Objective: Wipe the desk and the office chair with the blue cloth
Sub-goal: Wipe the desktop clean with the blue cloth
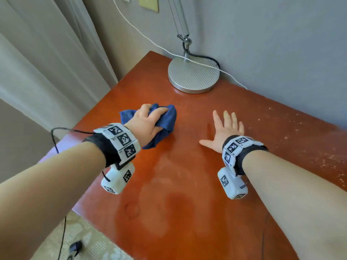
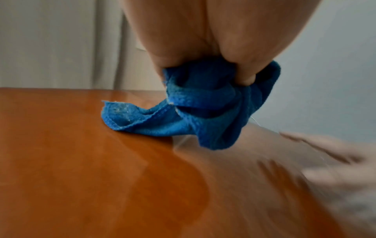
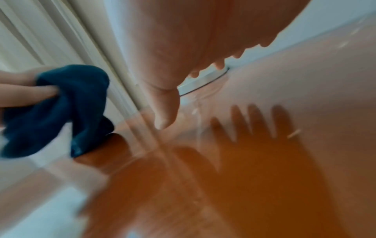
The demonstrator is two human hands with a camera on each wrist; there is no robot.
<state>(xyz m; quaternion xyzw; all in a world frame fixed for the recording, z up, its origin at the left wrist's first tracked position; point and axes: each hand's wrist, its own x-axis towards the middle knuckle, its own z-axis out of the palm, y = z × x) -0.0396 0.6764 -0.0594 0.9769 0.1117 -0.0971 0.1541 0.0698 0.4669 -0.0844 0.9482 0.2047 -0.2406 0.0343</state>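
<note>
My left hand (image 1: 148, 121) grips a bunched blue cloth (image 1: 166, 121) against the reddish-brown wooden desk (image 1: 184, 184), near its far left part. In the left wrist view the blue cloth (image 2: 205, 112) hangs from my curled fingers (image 2: 244, 70) and one corner lies flat on the desk (image 2: 81, 177). My right hand (image 1: 223, 128) is spread with straight fingers just over the desk, to the right of the cloth, holding nothing. In the right wrist view the cloth (image 3: 61, 109) sits at the left and my right hand (image 3: 195, 53) casts a shadow on the wood. No office chair is in view.
A silver desk lamp with a round base (image 1: 193, 76) stands at the back of the desk by the grey wall. A white cable (image 1: 150, 42) runs from the wall across the base. Pale specks (image 1: 304, 139) dot the desk's right side. Curtains (image 1: 47, 62) hang at the left.
</note>
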